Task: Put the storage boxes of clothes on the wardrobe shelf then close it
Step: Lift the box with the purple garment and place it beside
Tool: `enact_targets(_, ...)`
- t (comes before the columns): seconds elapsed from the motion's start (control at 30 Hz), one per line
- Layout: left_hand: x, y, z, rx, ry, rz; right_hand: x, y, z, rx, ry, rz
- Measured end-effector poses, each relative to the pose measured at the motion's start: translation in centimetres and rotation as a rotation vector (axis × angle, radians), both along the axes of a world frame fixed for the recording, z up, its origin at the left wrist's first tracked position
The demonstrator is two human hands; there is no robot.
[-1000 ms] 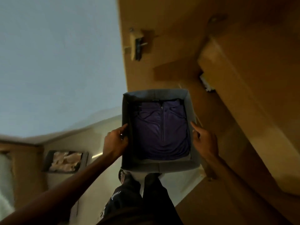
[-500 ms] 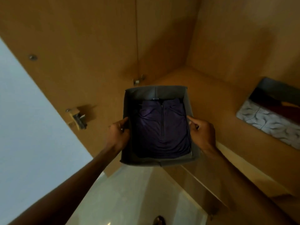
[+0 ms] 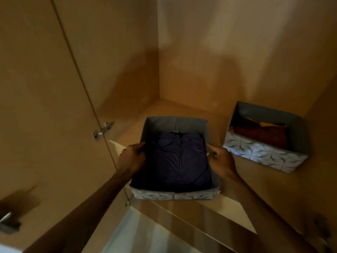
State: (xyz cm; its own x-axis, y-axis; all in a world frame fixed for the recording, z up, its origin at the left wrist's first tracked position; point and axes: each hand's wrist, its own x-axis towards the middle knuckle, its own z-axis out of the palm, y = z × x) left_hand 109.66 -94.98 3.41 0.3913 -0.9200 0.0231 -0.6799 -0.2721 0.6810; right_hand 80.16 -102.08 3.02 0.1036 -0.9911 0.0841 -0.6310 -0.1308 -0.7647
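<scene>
Head view: I'm placing the box [image 3: 175, 195] on the wardrobe shelf [image 3: 131, 123], with its near corner sticking out past the shelf edge. I can't tell if it's resting yet. My left hand [image 3: 132, 157] and right hand [image 3: 221, 159] are each pinching a side wall, thumbs along the rim, other fingers hidden. A purple shirt [image 3: 178, 161] is lying inside. Another box [image 3: 264, 154] is sitting apart on the right. Next I'm probably pushing it deeper, letting go, then swinging the door [image 3: 40, 106] shut.

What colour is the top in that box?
Dark purple top inside the grey box; head view.
</scene>
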Motion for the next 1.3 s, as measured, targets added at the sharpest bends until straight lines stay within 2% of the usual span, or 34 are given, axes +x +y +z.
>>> enact_targets(0.2,0.2,-8.6,0.0,0.11,-0.09,-0.239,1.1,-5.0,-0.1,0.038,0.094,-0.071)
enact_targets(0.43,1.1,-20.4,0.8,0.072,0.095,-0.38,3.4,-11.0,0.6,-0.023,0.169,-0.262)
enact_targets(0.6,1.2,-25.2,-0.3,0.09,0.235,-0.571,3.8,-12.3,-1.1,-0.05,0.175,-0.263)
enact_targets(0.7,1.4,-25.1,-2.7,0.007,0.02,-0.67,4.2,-11.6,-3.9,-0.095,0.332,-0.271)
enact_targets(0.83,0.8,-28.0,-3.7,-0.047,0.006,-0.657,4.7,-12.3,-4.0,-0.154,0.367,-0.367)
enact_targets(1.03,-0.6,-29.9,-2.4,-0.188,-0.157,-0.489,3.2,-14.6,-2.8,-0.115,0.371,-0.31)
enact_targets(1.13,0.6,-26.9,-4.9,-0.361,-0.304,-0.558,3.6,-12.1,-4.0,-0.158,0.523,-0.214)
enact_targets(1.2,1.5,-25.4,-7.2,-0.37,-0.4,-0.633,3.7,-11.1,-5.1,-0.206,0.623,-0.21)
enact_targets(1.3,1.7,-25.9,-8.4,-0.359,-0.449,-0.656,4.2,-11.9,-5.7,-0.204,0.694,-0.318)
